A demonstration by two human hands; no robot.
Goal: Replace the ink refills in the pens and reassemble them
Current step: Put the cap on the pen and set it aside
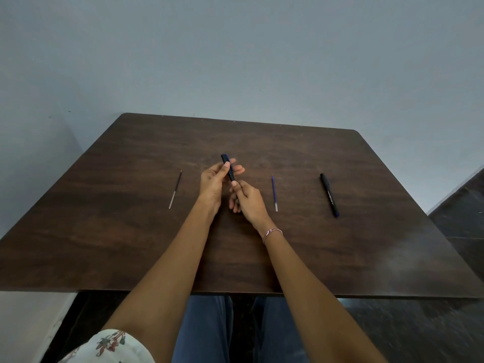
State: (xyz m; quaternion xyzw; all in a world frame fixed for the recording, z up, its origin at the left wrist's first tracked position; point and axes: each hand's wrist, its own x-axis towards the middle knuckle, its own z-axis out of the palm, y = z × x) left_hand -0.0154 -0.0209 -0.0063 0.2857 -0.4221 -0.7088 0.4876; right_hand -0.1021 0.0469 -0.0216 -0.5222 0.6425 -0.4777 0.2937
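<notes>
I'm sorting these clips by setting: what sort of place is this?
Probably a plain room in a home or office, hard to say which: a dark wooden table stands against a blank grey-blue wall, and on it lie a black pen, a blue refill and a dark refill.

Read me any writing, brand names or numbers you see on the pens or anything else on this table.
The black pen lying at right: white print along its barrel, too small and blurred to read.
The held pen, dark refill, blue refill: no text visible.
</notes>
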